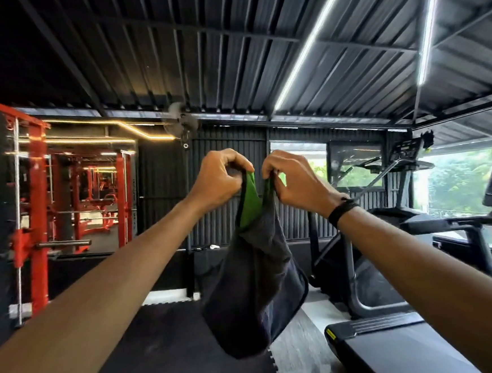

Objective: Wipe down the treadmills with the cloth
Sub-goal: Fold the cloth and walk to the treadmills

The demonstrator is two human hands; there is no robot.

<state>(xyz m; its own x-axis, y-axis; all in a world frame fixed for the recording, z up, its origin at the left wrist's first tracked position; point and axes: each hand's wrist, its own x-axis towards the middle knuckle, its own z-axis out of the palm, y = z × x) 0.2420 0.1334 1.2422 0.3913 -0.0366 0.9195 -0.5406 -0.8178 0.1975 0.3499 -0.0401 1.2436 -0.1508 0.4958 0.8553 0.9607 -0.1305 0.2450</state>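
Red rack [37, 185], wall fan [180, 123]

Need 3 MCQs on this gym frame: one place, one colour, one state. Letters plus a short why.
1. Where is the cloth?
A. Draped over a treadmill rail
B. Hanging in the air from both hands
C. Lying on the floor mat

2. What colour shows at the cloth's top edge, between the hands?
A. Green
B. Red
C. White

3. What is the left hand doing?
A. Resting flat on a console
B. Hanging idle
C. Pinching the cloth's top edge

Key: 1 B, it dangles below the left hand and right hand, clear of the treadmill at lower right. 2 A, a green side shows in the fold. 3 C, its fingers curl round the edge.
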